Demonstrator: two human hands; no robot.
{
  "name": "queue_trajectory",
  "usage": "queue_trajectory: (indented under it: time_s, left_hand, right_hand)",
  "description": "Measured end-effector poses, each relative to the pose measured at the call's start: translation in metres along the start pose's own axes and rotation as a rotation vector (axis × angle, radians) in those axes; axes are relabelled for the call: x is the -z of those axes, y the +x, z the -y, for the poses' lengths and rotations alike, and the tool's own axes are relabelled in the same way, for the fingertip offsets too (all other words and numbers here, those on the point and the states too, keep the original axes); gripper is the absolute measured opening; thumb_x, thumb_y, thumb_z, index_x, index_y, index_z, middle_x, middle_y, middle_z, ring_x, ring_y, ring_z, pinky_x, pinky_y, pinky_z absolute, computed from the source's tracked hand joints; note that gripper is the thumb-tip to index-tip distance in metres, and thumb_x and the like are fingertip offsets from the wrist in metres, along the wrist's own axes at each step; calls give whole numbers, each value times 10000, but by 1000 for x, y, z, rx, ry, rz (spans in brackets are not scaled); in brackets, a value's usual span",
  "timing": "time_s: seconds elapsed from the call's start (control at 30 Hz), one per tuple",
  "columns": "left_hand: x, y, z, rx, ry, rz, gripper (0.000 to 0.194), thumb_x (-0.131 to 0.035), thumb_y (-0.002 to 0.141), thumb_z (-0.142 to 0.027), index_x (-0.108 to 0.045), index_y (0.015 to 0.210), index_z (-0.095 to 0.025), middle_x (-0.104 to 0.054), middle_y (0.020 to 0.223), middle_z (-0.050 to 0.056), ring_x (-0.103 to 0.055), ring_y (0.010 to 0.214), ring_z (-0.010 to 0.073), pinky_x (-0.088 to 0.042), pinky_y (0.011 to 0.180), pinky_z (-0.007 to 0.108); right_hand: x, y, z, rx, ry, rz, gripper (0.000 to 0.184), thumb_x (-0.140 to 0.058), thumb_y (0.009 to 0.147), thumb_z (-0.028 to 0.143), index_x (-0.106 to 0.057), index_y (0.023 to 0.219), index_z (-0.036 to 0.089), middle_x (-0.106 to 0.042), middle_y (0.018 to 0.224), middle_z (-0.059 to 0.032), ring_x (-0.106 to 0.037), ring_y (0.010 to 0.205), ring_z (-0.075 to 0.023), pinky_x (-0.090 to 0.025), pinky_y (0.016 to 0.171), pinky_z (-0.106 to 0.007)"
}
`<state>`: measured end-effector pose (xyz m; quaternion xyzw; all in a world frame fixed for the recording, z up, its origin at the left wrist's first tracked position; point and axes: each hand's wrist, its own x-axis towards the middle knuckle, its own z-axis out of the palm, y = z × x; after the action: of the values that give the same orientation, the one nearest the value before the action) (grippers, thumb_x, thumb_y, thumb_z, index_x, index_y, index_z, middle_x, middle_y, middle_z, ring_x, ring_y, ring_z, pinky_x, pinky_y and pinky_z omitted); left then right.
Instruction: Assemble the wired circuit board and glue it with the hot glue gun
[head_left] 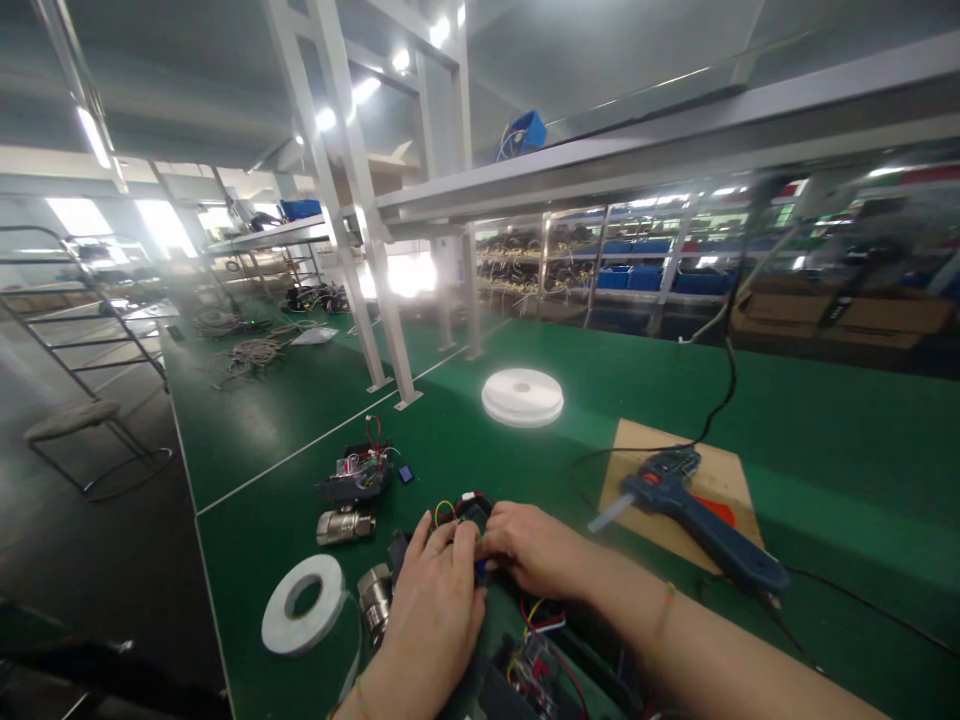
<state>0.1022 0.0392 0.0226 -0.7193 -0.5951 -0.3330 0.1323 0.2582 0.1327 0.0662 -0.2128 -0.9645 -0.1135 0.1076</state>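
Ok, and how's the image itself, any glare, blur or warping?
Head view: glare blooms from the bright patch behind the white posts; head view: the white disc has a glowing halo; head view: the cardboard box at right is blurred, the left hand and right hand clearer; head view: the posts lean, likely wide-angle distortion.

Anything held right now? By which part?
Left hand and right hand are at the dark wired housing; contact points are hidden, so any grip can't be told.
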Motion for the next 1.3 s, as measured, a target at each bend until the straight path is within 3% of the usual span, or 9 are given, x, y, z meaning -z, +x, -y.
queue_trajectory:
  time_s: [0.2,0.33,0.47,0.67,0.9,1.1,1.3]
  left_hand:
    - [3,-1,-4,11,-22,10,435,-464,805,-185,-497,1233,-259,-574,1290,-36,-458,1334,122,-138,1349,446]
    - [7,-1,-7,5,20,43,396,-481,810,-192,-541,1197,-254,-602,1264,-34,-438,1350,124,-132,1351,423]
    - [7,0,-4,-27,86,68,293,-474,849,-239,-618,1097,-298,-640,1210,-56,-424,1360,147,-118,1345,435]
    - [8,2,-4,-34,89,93,294,-472,874,-282,-659,1092,-343,-663,1182,-71,-433,1336,164,-126,1332,458]
    - [11,3,-7,-31,97,116,248,-465,882,-300,-696,974,-287,-676,1159,-61,-441,1328,174,-130,1327,470]
    - [8,4,-4,-60,79,88,227,-490,875,-305,-708,925,-269,-690,1114,-41,-466,1290,195,-183,1301,514]
    - [7,1,-2,-81,79,61,230,-493,875,-314,-714,926,-279,-693,1108,-37,-468,1288,202,-195,1292,538]
  right_hand:
    - [-12,-7,-5,11,22,-74,323,-388,925,236,-664,1085,282,-624,1004,13,-496,940,-13,-294,920,-181]
    - [-12,-10,-6,23,47,-68,312,-405,929,264,-674,1083,298,-607,1096,26,-466,1054,-43,-299,974,-200]
    - [-14,-9,-8,-15,95,-78,289,-433,926,303,-702,1023,263,-587,1130,9,-428,1076,-66,-317,975,-214]
    - [-15,-8,-6,-86,165,-85,271,-451,938,312,-691,1061,283,-571,1178,32,-453,1099,-51,-334,982,-201]
    - [-7,-16,-1,-199,225,-137,168,-522,890,293,-599,988,180,-585,1024,16,-459,1004,-42,-315,891,-172]
    - [-9,-19,-7,-129,202,-146,192,-501,903,304,-596,997,166,-563,1102,4,-448,1081,-46,-337,993,-190]
    - [-9,-18,-6,-89,154,-136,187,-514,879,271,-613,974,144,-550,1135,-14,-439,1102,-61,-343,986,-208]
